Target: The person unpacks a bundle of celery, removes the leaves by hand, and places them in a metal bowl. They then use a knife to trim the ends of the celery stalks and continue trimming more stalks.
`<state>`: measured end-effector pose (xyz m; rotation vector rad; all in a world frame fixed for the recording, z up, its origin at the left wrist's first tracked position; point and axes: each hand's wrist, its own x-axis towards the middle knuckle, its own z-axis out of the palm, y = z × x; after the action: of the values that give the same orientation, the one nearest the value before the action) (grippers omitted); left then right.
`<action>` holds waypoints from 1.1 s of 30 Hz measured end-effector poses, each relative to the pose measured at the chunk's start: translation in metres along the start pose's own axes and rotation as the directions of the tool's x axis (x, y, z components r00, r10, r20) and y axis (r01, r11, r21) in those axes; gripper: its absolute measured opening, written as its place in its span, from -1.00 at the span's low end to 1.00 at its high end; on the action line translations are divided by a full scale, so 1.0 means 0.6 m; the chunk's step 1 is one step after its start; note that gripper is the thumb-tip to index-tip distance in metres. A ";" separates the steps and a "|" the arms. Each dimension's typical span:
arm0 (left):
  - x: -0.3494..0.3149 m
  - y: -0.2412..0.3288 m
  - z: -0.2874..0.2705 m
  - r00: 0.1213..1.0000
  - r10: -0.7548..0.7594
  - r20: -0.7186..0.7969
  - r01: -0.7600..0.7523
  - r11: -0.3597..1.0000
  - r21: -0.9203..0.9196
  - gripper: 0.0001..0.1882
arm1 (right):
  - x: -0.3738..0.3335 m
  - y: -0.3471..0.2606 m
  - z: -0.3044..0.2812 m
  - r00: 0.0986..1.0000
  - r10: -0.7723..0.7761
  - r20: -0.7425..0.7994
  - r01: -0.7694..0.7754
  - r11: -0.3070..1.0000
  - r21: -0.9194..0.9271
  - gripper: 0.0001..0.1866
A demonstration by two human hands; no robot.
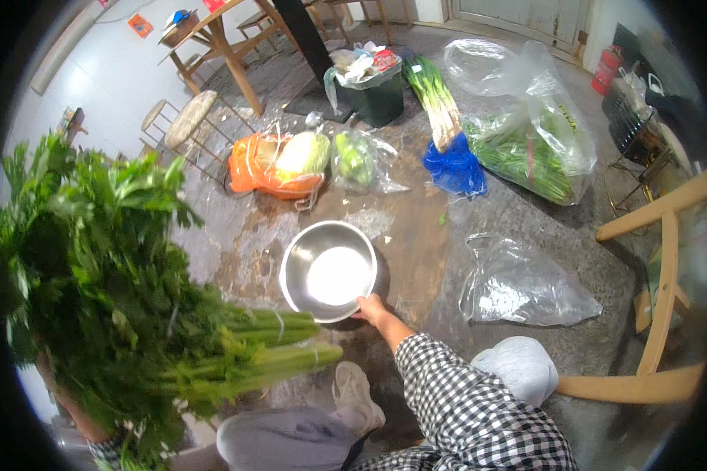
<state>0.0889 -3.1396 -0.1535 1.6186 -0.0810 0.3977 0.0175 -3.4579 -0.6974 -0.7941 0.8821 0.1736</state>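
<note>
Right grip (367, 307) pinching steel bowl (297, 271) by near rim, mid-scene. Celery (110, 267) raised at left above left forearm (77, 412); left grip hidden, can't tell. Far green onions (436, 98): small white label (418, 69), unreadable.

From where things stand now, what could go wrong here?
1. The leafy celery is bulky, and its stalk ends reach close to the near rim of the metal bowl; a swing might knock the bowl.
2. The right hand has the bowl only at one side of the rim, so it could tip or slide.
3. The shoe is close to the bowl, so a shifted foot might bump it.
</note>
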 end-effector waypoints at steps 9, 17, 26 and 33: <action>-0.063 -0.072 0.058 0.993 -0.102 0.054 0.105 0.992 -0.063 -0.63 | -0.034 -0.045 -0.139 0.875 -0.371 -0.313 0.409 0.910 0.065 -0.69; -0.153 -0.089 0.132 0.973 -0.137 0.185 0.167 0.973 -0.157 -0.66 | -0.135 -0.203 -0.369 0.732 -0.316 -0.604 0.520 0.832 0.195 -0.56; -0.244 -0.108 0.295 0.905 -0.227 0.360 0.351 0.878 -0.327 -0.70 | -0.133 -0.188 -0.376 0.858 -0.008 -0.513 0.155 0.958 0.243 -0.30; -0.327 -0.159 0.444 0.741 -0.405 0.536 0.629 0.698 -0.341 -0.73 | -0.189 -0.239 -0.286 0.954 -0.298 0.028 0.270 0.815 -0.513 -0.29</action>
<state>-0.0120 -3.4275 -0.3133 1.0978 -0.0332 -0.4238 -0.0988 -3.6568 -0.5985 -1.4295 0.7604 0.1224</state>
